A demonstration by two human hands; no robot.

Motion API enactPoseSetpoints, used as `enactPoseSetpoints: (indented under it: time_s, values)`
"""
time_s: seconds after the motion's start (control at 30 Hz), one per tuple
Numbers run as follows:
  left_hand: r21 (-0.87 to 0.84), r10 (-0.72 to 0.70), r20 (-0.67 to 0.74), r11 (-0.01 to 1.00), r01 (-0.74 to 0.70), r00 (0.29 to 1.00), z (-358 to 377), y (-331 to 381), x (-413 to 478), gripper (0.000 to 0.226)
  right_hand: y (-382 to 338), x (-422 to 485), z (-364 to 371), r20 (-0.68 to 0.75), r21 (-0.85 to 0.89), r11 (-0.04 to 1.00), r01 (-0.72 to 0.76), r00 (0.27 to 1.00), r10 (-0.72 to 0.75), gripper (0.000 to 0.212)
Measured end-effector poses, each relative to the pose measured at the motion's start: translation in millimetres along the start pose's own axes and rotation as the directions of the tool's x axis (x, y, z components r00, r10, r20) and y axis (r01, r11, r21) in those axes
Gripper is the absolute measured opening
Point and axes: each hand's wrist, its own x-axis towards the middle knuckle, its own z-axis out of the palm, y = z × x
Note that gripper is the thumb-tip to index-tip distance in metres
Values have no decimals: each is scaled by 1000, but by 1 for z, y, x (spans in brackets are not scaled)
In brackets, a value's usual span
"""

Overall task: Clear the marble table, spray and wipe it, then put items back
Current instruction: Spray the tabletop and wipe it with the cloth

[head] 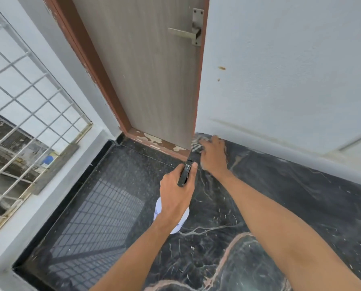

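The black marble table (pixel 290 206) with pale veins fills the lower right of the head view. My left hand (pixel 175 194) is shut on a spray bottle (pixel 185 221): a white body shows under the hand, and its black trigger head (pixel 186 171) points toward the far corner. My right hand (pixel 214 156) presses a striped cloth (pixel 197 144) flat onto the marble at the far corner, where the door meets the wall. Most of the cloth is hidden under my fingers.
A grey wooden door (pixel 146 70) in a brown frame with a metal latch (pixel 193 32) stands behind the table. The white wall (pixel 280 70) runs along the right. A white window grille (pixel 28 106) is at the left, reflected in the dark sill surface (pixel 95 217).
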Motion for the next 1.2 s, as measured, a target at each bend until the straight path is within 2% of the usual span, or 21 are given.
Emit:
enactPoseSetpoints:
  time_s: [0.07, 0.1, 0.2, 0.23, 0.3, 0.37, 0.4, 0.43, 0.5, 0.53, 0.63, 0.67, 0.77, 0.87, 0.97, 1.07, 1.1, 1.2]
  values:
    - [54, 53, -21, 997, -52, 998, 1, 2, -5, 55, 4, -28, 6, 66, -34, 990, 136, 989, -134, 47]
    - [66, 69, -22, 996, -67, 997, 1, 4, -8, 56, 12, -38, 4, 62, -25, 992, 127, 990, -126, 47]
    - [48, 110, 4, 993, -110, 994, 1, 8, -14, 56, 47, -61, -16, -39, 26, 994, -108, 993, 109, 46]
    - [18, 108, 27, 994, -109, 994, 2, 9, -18, 57, 58, -74, -24, -29, 8, 993, -121, 992, 121, 46]
    - [-42, 83, 66, 996, -80, 994, 4, 13, -27, 61, 79, -104, -37, 56, -43, 999, -4, 998, 6, 46]
    - [-74, 64, 130, 996, -55, 989, 15, 20, -42, 58, 116, -134, -57, 64, -69, 996, 55, 997, -51, 44]
    - [-67, 62, 149, 996, -52, 987, 21, 25, -51, 57, 136, -145, -68, 15, -39, 999, -19, 1000, 19, 42]
    - [-57, 57, 168, 997, -48, 984, 31, 33, -63, 56, 159, -160, -82, -65, 13, 988, -155, 986, 155, 41]
    - [-78, 29, 183, 997, -15, 983, 45, 37, -76, 56, 189, -182, -98, -165, 69, 936, -345, 921, 351, 40]
    - [-82, 25, 198, 997, -8, 980, 58, 43, -87, 57, 202, -197, -108, -162, 56, 930, -363, 916, 368, 41]
    - [-90, 16, 256, 996, 7, 967, 95, 60, -119, 63, 240, -234, -126, -120, 9, 964, -267, 956, 266, 44]
    - [-83, 29, 266, 997, -7, 963, 112, 70, -134, 67, 261, -246, -137, -148, 29, 951, -308, 939, 309, 44]
    - [-70, 29, 297, 998, -8, 954, 152, 93, -165, 67, 312, -269, -171, -229, 126, 853, -506, 822, 522, 43]
    - [-65, 17, 314, 998, 4, 949, 191, 116, -191, 66, 356, -291, -205, -236, 157, 802, -577, 767, 597, 44]
    - [-45, 10, 315, 999, 4, 949, 223, 134, -210, 67, 370, -301, -214, -228, 125, 810, -572, 778, 585, 43]
    - [24, 21, 318, 999, -30, 948, 244, 147, -223, 64, 369, -303, -209, -160, 78, 891, -447, 877, 453, 43]
    - [45, 27, 321, 998, -44, 947, 249, 151, -226, 63, 372, -299, -212, -152, 92, 897, -433, 884, 442, 42]
    - [51, 6, 320, 998, -24, 947, 257, 157, -229, 63, 386, -280, -223, -173, 193, 832, -520, 817, 550, 42]
